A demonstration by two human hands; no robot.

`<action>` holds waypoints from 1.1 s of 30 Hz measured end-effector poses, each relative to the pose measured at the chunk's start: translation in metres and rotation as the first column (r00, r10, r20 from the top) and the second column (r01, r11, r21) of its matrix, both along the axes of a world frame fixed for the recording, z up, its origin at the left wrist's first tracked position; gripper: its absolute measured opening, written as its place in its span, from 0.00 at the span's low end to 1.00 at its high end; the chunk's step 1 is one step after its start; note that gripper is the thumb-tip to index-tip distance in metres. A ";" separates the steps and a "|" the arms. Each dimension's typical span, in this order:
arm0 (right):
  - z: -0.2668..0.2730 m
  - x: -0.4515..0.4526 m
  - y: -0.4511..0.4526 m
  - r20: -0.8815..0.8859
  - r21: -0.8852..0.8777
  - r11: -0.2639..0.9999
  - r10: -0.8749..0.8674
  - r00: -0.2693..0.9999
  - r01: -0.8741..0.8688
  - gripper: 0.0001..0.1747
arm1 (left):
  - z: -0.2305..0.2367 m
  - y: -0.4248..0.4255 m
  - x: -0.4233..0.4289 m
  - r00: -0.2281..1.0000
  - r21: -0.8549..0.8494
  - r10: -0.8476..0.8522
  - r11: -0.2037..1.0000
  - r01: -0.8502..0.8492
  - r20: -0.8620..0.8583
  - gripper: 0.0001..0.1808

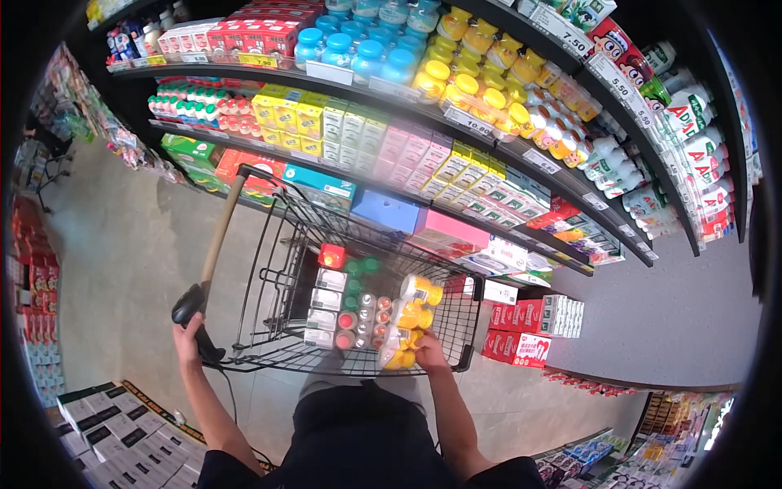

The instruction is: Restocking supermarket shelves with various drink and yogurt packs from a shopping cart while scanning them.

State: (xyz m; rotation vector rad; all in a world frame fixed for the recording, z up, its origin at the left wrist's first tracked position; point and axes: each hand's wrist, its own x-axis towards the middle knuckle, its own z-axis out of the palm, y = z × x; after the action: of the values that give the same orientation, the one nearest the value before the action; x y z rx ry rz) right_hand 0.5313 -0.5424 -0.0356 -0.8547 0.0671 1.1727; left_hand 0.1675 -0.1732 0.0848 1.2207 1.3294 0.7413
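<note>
A black wire shopping cart (269, 367) stands across in front of me. My left hand (189, 336) is closed around a black handheld barcode scanner (198, 321) with a cable, beside the cart's handle (223, 226). My right hand (431, 351) touches a yellow-capped bottle in the cart's right part; several such bottles (412, 312) lie there in a column, and whether the fingers grip one is unclear. Left of them stand small orange-capped bottles (383, 316), clear bottles (365, 318), pink-capped bottles (345, 339), green-capped bottles (352, 285), white boxes (324, 299) and a red box (331, 255).
Behind the cart runs a curved-looking shelf unit (519, 153) with blue-capped jars (369, 58), yellow jars (458, 91) and drink cartons. Red boxes (516, 330) sit on the floor right of the cart. Stacked white boxes (134, 434) stand at lower left.
</note>
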 end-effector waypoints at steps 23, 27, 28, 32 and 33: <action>0.093 -0.068 0.073 0.007 0.157 0.985 0.065 0.998 -0.065 0.38 | 0.068 -0.112 0.095 0.819 -0.283 -0.380 0.805 0.522 0.429 0.13; 0.080 -0.077 0.073 0.075 0.019 1.000 0.013 0.997 -0.014 0.36 | 0.067 -0.134 0.117 0.761 -0.193 -0.536 0.756 0.626 0.365 0.15; 0.076 -0.078 0.073 0.101 0.002 1.000 0.027 0.994 -0.027 0.35 | 0.068 -0.140 0.123 0.757 -0.195 -0.516 0.760 0.620 0.400 0.13; 0.079 -0.086 0.076 0.113 -0.022 0.999 0.046 0.993 -0.043 0.36 | 0.059 -0.151 0.127 0.757 -0.196 -0.562 0.744 0.639 0.334 0.15; 0.078 -0.087 0.075 0.113 -0.021 0.999 0.043 0.993 -0.041 0.36 | 0.058 -0.151 0.128 0.755 -0.195 -0.564 0.742 0.641 0.333 0.15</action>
State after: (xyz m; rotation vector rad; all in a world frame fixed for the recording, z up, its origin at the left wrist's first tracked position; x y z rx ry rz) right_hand 0.4440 -0.4674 0.0426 -0.9416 -0.0326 1.1622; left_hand 0.2955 -0.3246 0.1425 1.1676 0.7132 0.1934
